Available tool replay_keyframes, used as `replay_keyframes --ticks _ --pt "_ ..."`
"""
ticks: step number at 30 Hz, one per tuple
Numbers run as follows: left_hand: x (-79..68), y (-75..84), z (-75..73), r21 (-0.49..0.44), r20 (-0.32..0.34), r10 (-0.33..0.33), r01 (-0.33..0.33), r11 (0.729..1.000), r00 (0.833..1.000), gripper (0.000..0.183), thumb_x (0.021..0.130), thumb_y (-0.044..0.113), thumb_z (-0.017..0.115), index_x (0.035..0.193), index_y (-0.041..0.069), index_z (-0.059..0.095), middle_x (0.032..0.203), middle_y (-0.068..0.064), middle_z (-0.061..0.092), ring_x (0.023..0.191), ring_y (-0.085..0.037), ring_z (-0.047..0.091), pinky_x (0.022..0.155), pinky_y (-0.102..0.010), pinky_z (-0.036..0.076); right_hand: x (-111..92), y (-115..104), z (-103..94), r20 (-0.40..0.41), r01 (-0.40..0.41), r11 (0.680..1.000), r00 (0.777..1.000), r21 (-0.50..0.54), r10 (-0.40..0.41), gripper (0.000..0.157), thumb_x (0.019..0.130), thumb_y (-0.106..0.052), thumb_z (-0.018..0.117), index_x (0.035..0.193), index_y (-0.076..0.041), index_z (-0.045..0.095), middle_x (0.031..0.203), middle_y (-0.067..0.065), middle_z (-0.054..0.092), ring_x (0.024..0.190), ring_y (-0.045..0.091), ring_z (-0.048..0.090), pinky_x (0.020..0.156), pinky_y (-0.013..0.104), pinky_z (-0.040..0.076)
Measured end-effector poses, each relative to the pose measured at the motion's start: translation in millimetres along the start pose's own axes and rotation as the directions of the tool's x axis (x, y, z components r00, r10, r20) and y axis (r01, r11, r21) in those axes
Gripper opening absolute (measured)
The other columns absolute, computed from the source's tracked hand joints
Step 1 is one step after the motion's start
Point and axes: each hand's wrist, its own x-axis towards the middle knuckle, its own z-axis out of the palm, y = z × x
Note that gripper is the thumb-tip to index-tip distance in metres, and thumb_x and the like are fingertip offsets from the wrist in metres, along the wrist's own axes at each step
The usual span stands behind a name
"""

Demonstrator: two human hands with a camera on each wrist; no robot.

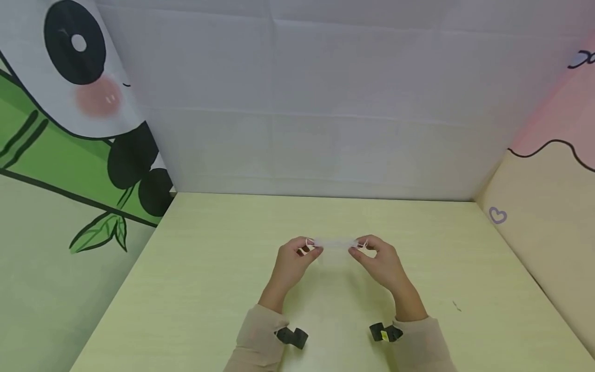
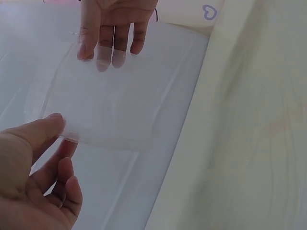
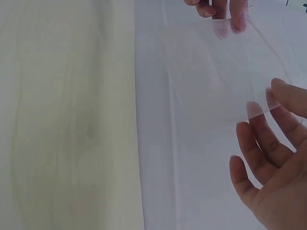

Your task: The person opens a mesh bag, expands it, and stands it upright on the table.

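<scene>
Held up between both hands above the table is a small translucent plastic bag point(image 1: 335, 243), its sheet hanging down nearly see-through. Thin white strings loop out at its two upper corners, beside the fingers. My left hand point(image 1: 293, 262) pinches the left upper corner between thumb and index finger. At the opposite corner, the right hand point(image 1: 383, 262) pinches with thumb and fingertips. In the left wrist view the bag point(image 2: 105, 100) is spread flat between the hands. The right wrist view shows fingers of the right hand point(image 3: 278, 158) through the clear plastic.
The pale yellow-green table point(image 1: 223, 243) extends under both hands. A white wall panel point(image 1: 325, 103) stands along its back edge. Cartoon-printed panels rise on the left and right. Small dark wrist cameras point(image 1: 293, 338) sit at the sleeves.
</scene>
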Motion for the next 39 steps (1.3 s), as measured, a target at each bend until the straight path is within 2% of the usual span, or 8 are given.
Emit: replay_keyframes --ticks 4,9,15,21,27,31,35,39 --pt "1.5 -7.4 0.5 0.028 0.017 -0.015 0.015 0.999 1.000 0.010 0.088 0.018 0.075 0.091 0.009 0.072 0.092 0.002 0.064 0.083 -0.016 0.056 0.068 -0.031 0.048 1 7 3.3 0.028 0.002 1.000 1.000 -0.009 -0.001 0.024 0.092 -0.019 0.071 0.109 -0.004 0.066 0.105 0.009 0.061 0.111 0.039 0.053 0.092 0.058 0.041" --pt "3.4 -14.3 0.6 0.045 0.053 0.004 -0.006 0.999 0.999 0.014 0.090 0.017 0.073 0.096 0.005 0.071 0.098 -0.003 0.066 0.092 -0.021 0.060 0.079 -0.035 0.050 4 14 6.9 0.034 0.010 0.999 0.999 -0.042 -0.009 0.021 0.092 -0.019 0.070 0.108 -0.005 0.067 0.103 0.006 0.062 0.110 0.037 0.054 0.091 0.055 0.042" --pt "4.7 -19.8 0.2 0.088 0.065 -0.008 0.003 0.996 0.998 0.015 0.090 0.019 0.072 0.100 0.007 0.073 0.103 -0.002 0.068 0.097 -0.022 0.061 0.083 -0.039 0.049 6 20 10.0 0.039 0.003 0.996 0.999 -0.092 0.001 0.019 0.092 -0.017 0.070 0.107 -0.006 0.066 0.101 0.006 0.062 0.107 0.034 0.055 0.089 0.052 0.043" --pt "5.9 -23.9 2.2 0.162 0.100 0.061 -0.076 0.984 0.993 0.011 0.090 0.018 0.072 0.096 0.011 0.077 0.107 0.001 0.071 0.107 -0.023 0.061 0.084 -0.043 0.050 7 21 12.2 0.036 0.025 0.992 0.999 -0.124 -0.020 0.018 0.090 -0.015 0.072 0.105 -0.004 0.067 0.100 0.007 0.064 0.102 0.033 0.058 0.086 0.049 0.045" --pt "4.8 -25.2 4.8 0.184 0.026 0.098 -0.101 0.978 0.995 0.015 0.089 0.018 0.073 0.100 0.007 0.076 0.101 -0.002 0.071 0.095 -0.022 0.062 0.079 -0.039 0.051 8 18 12.9 0.021 -0.015 0.980 1.000 -0.196 0.020 0.018 0.092 -0.020 0.070 0.101 -0.004 0.067 0.098 0.007 0.064 0.081 0.023 0.056 0.073 0.043 0.047" --pt "4.1 -25.8 8.2 0.184 -0.008 0.112 -0.108 0.977 0.994 0.014 0.088 0.019 0.075 0.097 0.009 0.077 0.092 0.000 0.069 0.085 -0.017 0.060 0.075 -0.034 0.050 9 17 12.1 0.012 -0.029 0.975 0.999 -0.221 0.033 0.018 0.091 -0.022 0.071 0.095 -0.005 0.066 0.096 0.008 0.064 0.073 0.019 0.052 0.069 0.039 0.047" --pt "3.7 -25.8 11.9 0.178 -0.029 0.139 -0.131 0.975 0.990 0.012 0.086 0.018 0.077 0.094 0.009 0.077 0.084 0.003 0.066 0.079 -0.015 0.058 0.072 -0.031 0.050 9 16 11.8 0.008 -0.026 0.974 1.000 -0.226 0.029 0.019 0.090 -0.023 0.073 0.090 -0.006 0.065 0.096 0.009 0.065 0.074 0.020 0.054 0.070 0.041 0.048" --pt "3.8 -24.5 14.1 0.175 -0.050 0.179 -0.168 0.970 0.983 0.011 0.085 0.016 0.078 0.093 0.009 0.077 0.083 0.004 0.067 0.076 -0.013 0.057 0.069 -0.030 0.050 8 16 12.4 0.012 0.003 0.978 1.000 -0.208 0.000 0.018 0.089 -0.021 0.074 0.091 -0.005 0.065 0.097 0.008 0.066 0.085 0.027 0.059 0.078 0.045 0.048"
